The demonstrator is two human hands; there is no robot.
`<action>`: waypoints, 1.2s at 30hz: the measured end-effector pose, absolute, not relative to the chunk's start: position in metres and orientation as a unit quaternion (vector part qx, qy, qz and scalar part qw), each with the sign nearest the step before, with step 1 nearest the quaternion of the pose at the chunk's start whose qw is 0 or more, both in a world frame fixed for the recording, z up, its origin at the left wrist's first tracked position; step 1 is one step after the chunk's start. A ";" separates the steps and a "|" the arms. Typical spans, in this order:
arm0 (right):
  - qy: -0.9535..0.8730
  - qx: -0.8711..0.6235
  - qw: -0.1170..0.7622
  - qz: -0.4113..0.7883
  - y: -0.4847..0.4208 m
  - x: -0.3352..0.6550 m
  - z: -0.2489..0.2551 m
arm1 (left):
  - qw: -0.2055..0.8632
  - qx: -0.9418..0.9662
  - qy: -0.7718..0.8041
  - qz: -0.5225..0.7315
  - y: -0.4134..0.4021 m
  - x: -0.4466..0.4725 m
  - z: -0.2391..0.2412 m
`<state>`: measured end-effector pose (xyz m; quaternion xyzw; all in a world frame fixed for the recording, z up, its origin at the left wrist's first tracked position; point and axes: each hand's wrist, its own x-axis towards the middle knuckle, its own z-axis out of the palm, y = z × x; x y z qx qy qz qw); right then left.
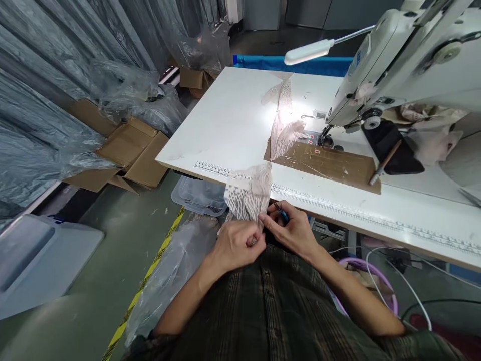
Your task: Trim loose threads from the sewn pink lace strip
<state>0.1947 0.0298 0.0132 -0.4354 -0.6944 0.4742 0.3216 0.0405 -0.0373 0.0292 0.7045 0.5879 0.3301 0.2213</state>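
My left hand (pixel 236 244) is closed, pinching the lower edge of a pale pink net-like fabric piece (pixel 250 193) that hangs over the front edge of the white sewing table (pixel 229 115). My right hand (pixel 291 228) is closed beside it, fingertips on the same fabric edge, holding a small blue-handled snipping tool (pixel 282 214). Both hands sit just below the table edge, above my plaid shirt. A second strip of the pink fabric (pixel 283 123) lies on the table, running toward the sewing machine's needle area.
A white sewing machine (pixel 406 60) with a lit lamp (pixel 308 51) stands at the right. A cardboard sheet (pixel 326 163) and a printed ruler strip (pixel 338 208) lie on the table. Cardboard boxes (pixel 128 150), plastic-wrapped bundles (pixel 128 90), a clear bin (pixel 199 195) and yellow-black floor tape (pixel 150 281) are at left.
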 end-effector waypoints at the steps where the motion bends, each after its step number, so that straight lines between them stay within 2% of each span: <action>1: -0.695 -0.455 0.315 0.459 0.030 0.193 0.012 | 0.231 0.725 0.567 0.314 -0.045 0.041 0.028; 5: -0.701 -0.493 0.285 0.429 0.026 0.189 0.011 | 0.279 0.756 0.502 0.313 -0.055 0.032 0.024; 9: -0.751 -0.354 0.263 0.492 0.014 0.195 0.015 | 0.286 0.619 0.559 0.472 -0.030 0.003 0.022; 11: -0.779 -0.267 0.225 0.521 0.006 0.199 0.016 | 0.390 0.534 0.555 0.505 -0.015 -0.006 0.017; 14: -0.809 -0.186 0.180 0.527 -0.003 0.204 0.018 | 0.631 0.424 0.469 0.449 -0.003 -0.002 0.006; 17: -0.821 -0.174 0.161 0.520 -0.006 0.210 0.017 | 0.737 0.377 0.401 0.391 -0.005 0.006 -0.001; 20: -0.790 -0.209 0.159 0.553 0.000 0.219 0.014 | 0.704 0.404 0.433 0.391 -0.011 0.006 -0.001; 26: -0.690 -0.398 0.213 0.566 0.027 0.212 0.000 | 0.581 0.443 0.539 0.419 -0.014 0.000 0.007; 29: -0.696 -0.409 0.209 0.552 0.037 0.196 -0.001 | 0.538 0.467 0.566 0.414 -0.013 -0.002 0.010; 36: -0.726 -0.408 0.188 0.521 0.048 0.171 0.003 | 0.532 0.482 0.567 0.404 -0.010 -0.010 0.012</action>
